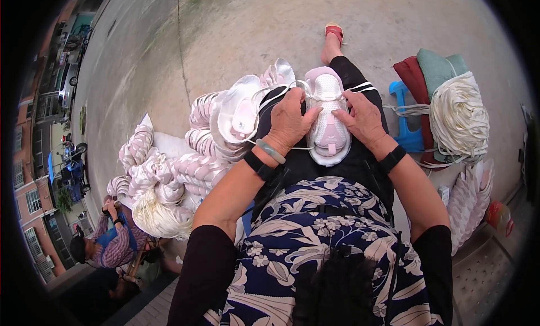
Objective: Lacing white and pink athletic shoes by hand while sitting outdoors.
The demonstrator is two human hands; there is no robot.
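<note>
Concrete ground (pixel 242 31) stretches toward twelve o'clock, outdoors. On your lap, straight ahead of your torso, lies a pink-and-white shoe upper (pixel 328 123). Your left hand (pixel 289 118), at its nine o'clock, is half-curled, thumb against the upper; your right hand (pixel 365 117), at three o'clock, is likewise bent, thumb touching it. White lace (pixel 363 85) runs near both, though whether either pinches it cannot be told. Stacked uppers (pixel 203 140) lie toward nine o'clock; a cream lace bundle (pixel 461 115), toward two.
</note>
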